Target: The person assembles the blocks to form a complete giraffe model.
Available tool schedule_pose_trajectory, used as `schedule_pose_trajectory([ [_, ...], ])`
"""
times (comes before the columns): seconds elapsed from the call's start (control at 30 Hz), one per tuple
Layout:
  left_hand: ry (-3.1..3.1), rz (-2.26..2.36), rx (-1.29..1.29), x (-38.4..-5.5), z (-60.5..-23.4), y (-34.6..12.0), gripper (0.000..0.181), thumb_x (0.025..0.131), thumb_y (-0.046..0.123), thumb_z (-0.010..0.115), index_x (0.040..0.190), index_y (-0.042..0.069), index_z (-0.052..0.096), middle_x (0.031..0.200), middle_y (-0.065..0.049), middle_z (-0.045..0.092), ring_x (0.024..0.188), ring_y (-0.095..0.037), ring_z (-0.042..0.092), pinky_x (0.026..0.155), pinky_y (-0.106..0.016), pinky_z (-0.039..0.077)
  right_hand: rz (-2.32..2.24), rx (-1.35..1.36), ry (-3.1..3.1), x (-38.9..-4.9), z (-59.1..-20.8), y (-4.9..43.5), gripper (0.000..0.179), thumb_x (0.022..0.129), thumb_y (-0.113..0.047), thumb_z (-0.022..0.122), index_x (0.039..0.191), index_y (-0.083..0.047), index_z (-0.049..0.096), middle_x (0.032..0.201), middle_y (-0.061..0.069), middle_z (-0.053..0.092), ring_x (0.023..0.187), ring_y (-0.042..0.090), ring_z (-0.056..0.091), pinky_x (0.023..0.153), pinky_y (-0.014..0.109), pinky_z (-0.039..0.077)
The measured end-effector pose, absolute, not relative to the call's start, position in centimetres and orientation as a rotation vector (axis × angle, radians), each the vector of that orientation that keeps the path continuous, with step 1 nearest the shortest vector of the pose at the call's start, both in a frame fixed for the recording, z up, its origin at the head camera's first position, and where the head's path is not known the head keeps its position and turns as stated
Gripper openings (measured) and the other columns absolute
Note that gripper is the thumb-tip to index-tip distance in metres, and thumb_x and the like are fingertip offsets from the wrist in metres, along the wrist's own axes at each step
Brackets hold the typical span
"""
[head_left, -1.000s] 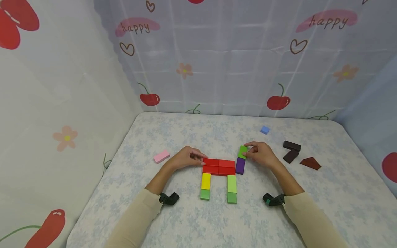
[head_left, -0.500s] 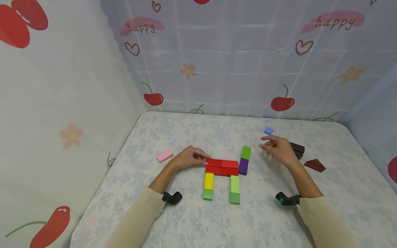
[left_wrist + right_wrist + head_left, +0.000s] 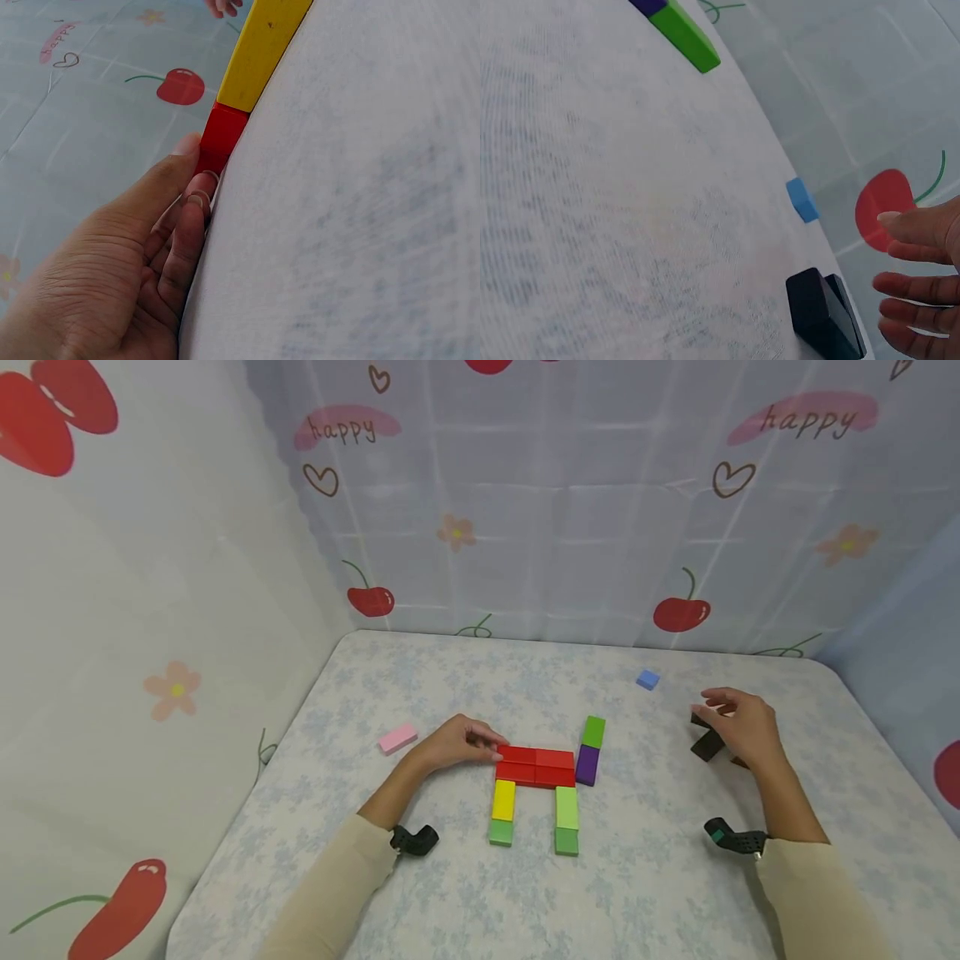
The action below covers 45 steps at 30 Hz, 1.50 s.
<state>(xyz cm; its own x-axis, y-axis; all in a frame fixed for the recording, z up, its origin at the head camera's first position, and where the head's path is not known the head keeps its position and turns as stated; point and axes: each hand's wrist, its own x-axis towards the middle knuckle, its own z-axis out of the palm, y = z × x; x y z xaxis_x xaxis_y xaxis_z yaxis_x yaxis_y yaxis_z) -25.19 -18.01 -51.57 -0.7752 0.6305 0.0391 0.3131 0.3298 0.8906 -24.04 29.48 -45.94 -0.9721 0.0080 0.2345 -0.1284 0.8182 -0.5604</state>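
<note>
My left hand (image 3: 463,742) has its thumb and fingertips at the left end of the red blocks (image 3: 536,767), pinching that corner; in the left wrist view the red block (image 3: 224,129) meets the thumb and fingers. Below the red blocks stand two legs: a yellow block (image 3: 503,800) over a green one (image 3: 501,832), and a light green block (image 3: 567,808) over another green one. A purple block (image 3: 588,765) with a bright green block (image 3: 594,732) leans off the right end. My right hand (image 3: 748,727) hovers above dark blocks (image 3: 707,745), fingers apart, holding nothing.
A pink block (image 3: 397,738) lies left of the left hand. A small blue block (image 3: 647,680) is near the table's back edge. Part of a brown block (image 3: 739,762) shows under the right hand. Patterned curtains rise behind and beside the table.
My right hand has let go of the bright green block and moved right to over the dark blocks. The left hand stays at the red blocks.
</note>
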Motion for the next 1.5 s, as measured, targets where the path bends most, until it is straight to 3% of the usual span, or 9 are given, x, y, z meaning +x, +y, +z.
schedule_pose_trajectory([
  [0.17, 2.296, 1.422, 0.815, -25.0, -51.4, -18.0, 0.024, 0.089, 0.021, 0.081, 0.112, 0.016, 0.08, 0.092, 0.001, 0.073, 0.078, -0.016, 0.06, 0.072, -0.026, 0.051, 0.76, 0.016, -2.836, -24.1, -46.4, 30.2, 0.043, 0.1, -0.02, 0.066, 0.129, 0.01, 0.06, 0.123, 0.035, 0.061, 0.113, 0.054, 0.054, 0.084, 0.063, 0.047],
  [0.47, 2.27, 1.451, 0.806, -24.9, -51.4, -17.8, 0.024, 0.089, 0.02, 0.081, 0.112, 0.013, 0.08, 0.091, -0.002, 0.073, 0.077, -0.016, 0.058, 0.07, -0.025, 0.049, 0.728, 0.049, -2.894, -24.1, -47.1, 30.9, 0.036, 0.1, -0.015, 0.064, 0.127, 0.009, 0.062, 0.12, 0.037, 0.061, 0.092, 0.049, 0.062, 0.065, 0.052, 0.051],
  [0.67, 2.268, 1.454, 0.812, -24.9, -51.4, -17.8, 0.024, 0.089, 0.02, 0.081, 0.112, 0.014, 0.08, 0.09, 0.0, 0.072, 0.076, -0.015, 0.059, 0.069, -0.025, 0.049, 0.674, -0.029, -2.94, -24.1, -47.2, 30.6, 0.037, 0.098, -0.016, 0.066, 0.125, 0.009, 0.064, 0.119, 0.038, 0.061, 0.093, 0.052, 0.061, 0.064, 0.053, 0.05],
  [0.87, 2.279, 1.446, 0.812, -25.0, -51.5, -17.9, 0.024, 0.089, 0.022, 0.082, 0.112, 0.017, 0.08, 0.09, 0.001, 0.073, 0.077, -0.016, 0.06, 0.07, -0.026, 0.05, 0.659, -0.066, -2.968, -24.2, -47.3, 30.0, 0.041, 0.098, -0.019, 0.065, 0.127, 0.009, 0.062, 0.126, 0.039, 0.056, 0.104, 0.056, 0.058, 0.074, 0.059, 0.049],
  [1.3, 2.287, 1.44, 0.792, -25.1, -51.6, -17.9, 0.023, 0.089, 0.022, 0.082, 0.112, 0.019, 0.08, 0.09, 0.001, 0.073, 0.077, -0.017, 0.06, 0.07, -0.026, 0.05, 0.763, 0.321, -2.926, -24.8, -48.1, 26.9, 0.045, 0.092, -0.018, 0.075, 0.127, 0.01, 0.064, 0.13, 0.035, 0.058, 0.121, 0.053, 0.052, 0.097, 0.066, 0.042],
  [1.5, 2.285, 1.433, 0.798, -25.1, -51.5, -17.9, 0.024, 0.089, 0.022, 0.081, 0.113, 0.018, 0.08, 0.09, 0.001, 0.073, 0.077, -0.016, 0.06, 0.07, -0.026, 0.05, 0.72, 0.322, -2.92, -24.7, -48.2, 26.0, 0.05, 0.088, -0.02, 0.08, 0.126, 0.01, 0.063, 0.133, 0.036, 0.052, 0.125, 0.054, 0.045, 0.102, 0.067, 0.037],
])
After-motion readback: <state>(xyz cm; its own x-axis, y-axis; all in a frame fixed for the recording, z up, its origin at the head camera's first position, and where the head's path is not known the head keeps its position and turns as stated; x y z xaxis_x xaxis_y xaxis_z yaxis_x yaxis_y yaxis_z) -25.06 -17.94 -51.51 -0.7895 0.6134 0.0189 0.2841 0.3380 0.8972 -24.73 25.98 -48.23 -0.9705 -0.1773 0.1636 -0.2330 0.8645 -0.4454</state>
